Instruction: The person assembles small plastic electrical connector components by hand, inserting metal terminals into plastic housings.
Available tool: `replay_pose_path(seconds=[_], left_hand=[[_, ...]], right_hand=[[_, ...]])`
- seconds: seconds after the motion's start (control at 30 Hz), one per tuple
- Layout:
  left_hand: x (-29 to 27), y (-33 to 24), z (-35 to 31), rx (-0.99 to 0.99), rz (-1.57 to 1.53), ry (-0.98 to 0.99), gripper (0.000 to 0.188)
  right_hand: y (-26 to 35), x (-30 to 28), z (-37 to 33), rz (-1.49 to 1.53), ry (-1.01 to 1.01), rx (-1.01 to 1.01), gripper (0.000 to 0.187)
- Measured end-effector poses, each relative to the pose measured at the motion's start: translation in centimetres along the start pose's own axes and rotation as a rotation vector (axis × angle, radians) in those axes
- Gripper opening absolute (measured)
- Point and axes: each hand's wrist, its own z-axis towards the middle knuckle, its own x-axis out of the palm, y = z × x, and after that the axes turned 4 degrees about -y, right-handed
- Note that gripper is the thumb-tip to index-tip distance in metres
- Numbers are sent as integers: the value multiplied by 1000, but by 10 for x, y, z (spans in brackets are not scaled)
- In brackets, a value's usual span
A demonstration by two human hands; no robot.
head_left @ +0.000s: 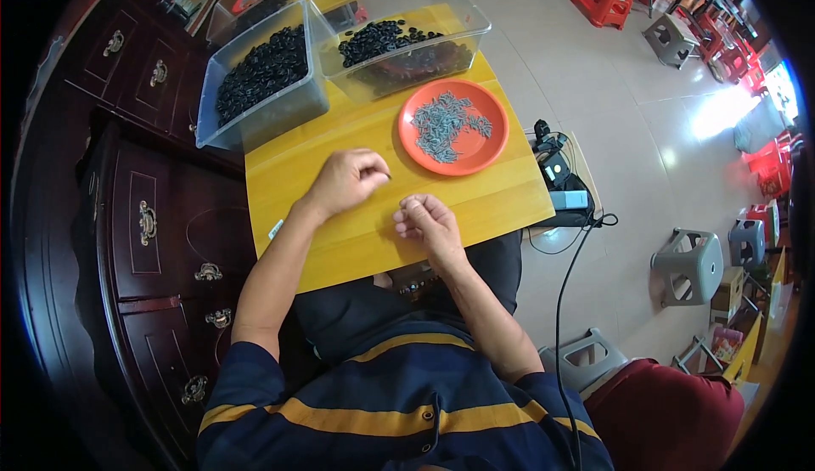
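1. The left hand [344, 180] hung over the yellow table [335, 254], its fingertips pinched on a small dark piece [388, 175].
2. The right hand [436, 226] was just beside it, fingers curled and thumb near the forefinger; whether it held anything could not be told.
3. Beyond the hands, small grey pins [437, 127] lay loose in an orange plate [477, 153].
4. Behind, black oval pieces [270, 67] filled much of a bluish bin [289, 124]; more lay in a clear bin [361, 89] beside it.
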Motion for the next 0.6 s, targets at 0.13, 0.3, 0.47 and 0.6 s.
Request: replay_pose_path(seconds=[0.13, 0.3, 0.47, 0.6], left_hand=[[18, -40, -10, 86, -17, 69, 9], [32, -54, -3, 220, -7, 98, 8], [47, -54, 15, 322, 5, 132, 7], [52, -65, 34, 303, -62, 242, 9]], right_hand=[[12, -5, -3, 163, -4, 38, 19], [17, -23, -5, 290, 26, 35, 14], [27, -38, -5, 322, -1, 10, 12], [36, -48, -6, 354, -82, -56, 13]])
